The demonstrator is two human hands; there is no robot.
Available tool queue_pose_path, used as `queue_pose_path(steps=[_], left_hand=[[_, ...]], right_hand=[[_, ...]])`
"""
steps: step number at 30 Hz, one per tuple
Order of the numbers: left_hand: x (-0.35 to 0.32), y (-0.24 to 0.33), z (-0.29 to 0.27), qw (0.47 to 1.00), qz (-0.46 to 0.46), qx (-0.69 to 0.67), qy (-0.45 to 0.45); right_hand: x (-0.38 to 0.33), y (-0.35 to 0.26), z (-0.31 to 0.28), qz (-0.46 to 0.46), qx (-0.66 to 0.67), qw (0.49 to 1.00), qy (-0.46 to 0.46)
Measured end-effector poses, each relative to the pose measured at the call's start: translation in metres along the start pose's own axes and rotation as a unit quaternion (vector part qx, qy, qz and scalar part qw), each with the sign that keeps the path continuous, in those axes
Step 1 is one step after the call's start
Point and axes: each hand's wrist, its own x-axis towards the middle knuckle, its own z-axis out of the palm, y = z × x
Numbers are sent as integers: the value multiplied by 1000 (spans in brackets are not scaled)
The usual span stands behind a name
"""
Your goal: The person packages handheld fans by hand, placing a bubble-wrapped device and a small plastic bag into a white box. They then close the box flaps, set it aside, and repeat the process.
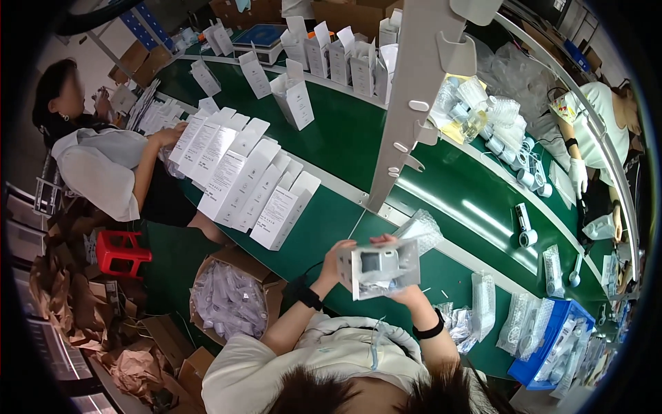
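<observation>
Between my two hands is a white carton [353, 279], its open end turned up toward me. Inside it a white device with a grey square face [379, 262] shows, along with some clear wrapping. My left hand [334, 263] grips the carton's left side. Against its right side lies my right hand [411, 297], partly hidden by the carton. A bubble-wrap pouch [422, 231] lies just beyond the carton on the green bench [331, 228]. To the left stand several upright white cartons [238, 181] with raised flaps.
A grey post [400, 110] rises beyond my hands. At right, a blue bin [555, 345] holds wrapped items, near bubble-wrapped pieces [484, 303]. A box of clear-wrapped parts [231, 300] and a red stool [123, 254] stand at left. Co-workers sit left and right.
</observation>
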Motion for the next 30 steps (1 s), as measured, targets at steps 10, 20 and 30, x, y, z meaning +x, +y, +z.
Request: queue_pose_path(steps=[10,20,30], left_hand=[[-15,56,-114,914,23,333,232],[29,29,-132,871,-16,489,49],[-21,65,-103,905,-154,396,-4]], right_hand=[[190,89,57,14,-96,947,305],[244,173,-13,58,-293,846,442],[97,108,90,50,-251,950,181]])
